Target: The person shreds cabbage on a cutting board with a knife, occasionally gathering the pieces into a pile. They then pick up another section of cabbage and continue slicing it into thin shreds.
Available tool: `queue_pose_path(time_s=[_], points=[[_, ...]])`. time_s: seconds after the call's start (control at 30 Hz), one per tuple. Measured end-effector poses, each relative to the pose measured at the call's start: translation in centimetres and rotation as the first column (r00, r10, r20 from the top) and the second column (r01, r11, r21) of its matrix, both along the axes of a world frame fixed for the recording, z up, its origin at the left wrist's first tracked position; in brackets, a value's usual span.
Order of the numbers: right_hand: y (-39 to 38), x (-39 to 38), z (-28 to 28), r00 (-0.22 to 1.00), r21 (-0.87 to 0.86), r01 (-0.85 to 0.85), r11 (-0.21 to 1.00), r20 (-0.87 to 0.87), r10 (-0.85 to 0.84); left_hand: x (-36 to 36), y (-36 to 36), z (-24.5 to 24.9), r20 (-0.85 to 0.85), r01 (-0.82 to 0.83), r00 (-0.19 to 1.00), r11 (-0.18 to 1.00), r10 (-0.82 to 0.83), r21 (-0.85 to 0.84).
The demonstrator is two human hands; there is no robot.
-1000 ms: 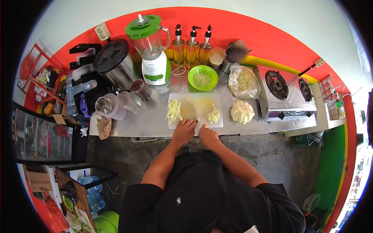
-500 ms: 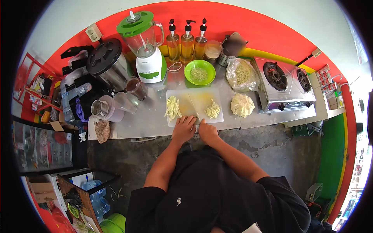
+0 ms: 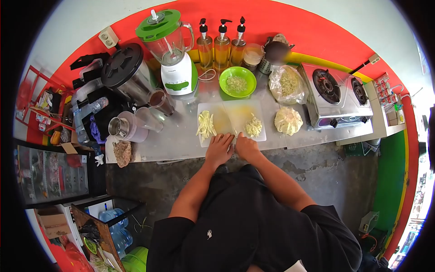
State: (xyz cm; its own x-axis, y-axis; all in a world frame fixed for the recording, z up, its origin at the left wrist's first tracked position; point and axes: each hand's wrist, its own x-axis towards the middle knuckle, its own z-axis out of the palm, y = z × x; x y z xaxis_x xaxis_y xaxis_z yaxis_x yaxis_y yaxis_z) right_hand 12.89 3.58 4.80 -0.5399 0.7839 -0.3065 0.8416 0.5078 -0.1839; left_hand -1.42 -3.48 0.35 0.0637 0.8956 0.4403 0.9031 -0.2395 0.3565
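A white cutting board (image 3: 231,105) lies at the counter's front edge. My right hand (image 3: 248,148) is closed around the handle of a knife (image 3: 229,117), whose thin blade points away from me across the board. Beside it, my left hand (image 3: 219,149) presses its bent fingers down on the near edge, with a bit of pale cabbage showing at the fingertips; most of that piece is hidden. Sliced cabbage leaves (image 3: 206,125) lie on the board's left side. A small heap of finely chopped cabbage (image 3: 253,125) sits on the right side.
Behind the board stand a green bowl (image 3: 238,93) with chopped bits, a blender (image 3: 177,75) and pump bottles (image 3: 222,50). To the right are a plastic bag (image 3: 287,85), a cabbage (image 3: 288,121) and a gas stove (image 3: 337,97). Cups and a jug (image 3: 129,127) stand left.
The whole view has shifted slightly, so the counter appears a little further right. Both hands stay close together at the board's near edge, with the knife still in my right hand.
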Motion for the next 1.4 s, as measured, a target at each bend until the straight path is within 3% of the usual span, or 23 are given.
queue_pose_path(time_s=[0.23, 0.43, 0.57, 0.67, 0.87, 0.97, 1.4], points=[[-1.8, 0.2, -0.8, 0.993, 0.001, 0.104, 0.995, 0.054, -0.104, -0.1, 0.3, 0.2, 0.038, 0.011, 0.999, 0.999, -0.009, -0.049], [0.2, -0.1, 0.3, 1.000, 0.004, -0.014, 1.000, 0.025, 0.014, 0.2, 0.4, 0.0, 0.008, -0.005, 1.000, 0.999, 0.006, -0.032], [-1.4, 0.2, 1.4, 0.999, -0.088, 0.022, 0.996, 0.046, -0.018, 0.0, 0.3, 0.0, 0.037, -0.001, 0.999, 0.999, 0.003, -0.038], [-1.3, 0.0, 0.7, 0.992, 0.008, -0.007, 1.000, 0.123, 0.006, -0.3, 0.3, -0.1, 0.066, 0.021, 0.998, 0.998, -0.017, -0.055], [0.3, 0.0, 1.3, 0.993, -0.046, -0.066, 0.997, 0.100, 0.070, 0.0, 0.3, -0.2, 0.019, -0.019, 1.000, 0.999, 0.020, -0.031], [-0.8, 0.2, 2.3, 0.996, -0.156, 0.039, 0.987, 0.088, -0.025, 0.0, 0.3, -0.2, 0.027, -0.011, 1.000, 1.000, 0.011, -0.019], [-1.1, -0.1, 0.7, 0.995, -0.064, 0.057, 0.996, 0.089, -0.051, 0.0, 0.2, -0.2, 0.026, -0.005, 1.000, 0.999, 0.006, -0.045]])
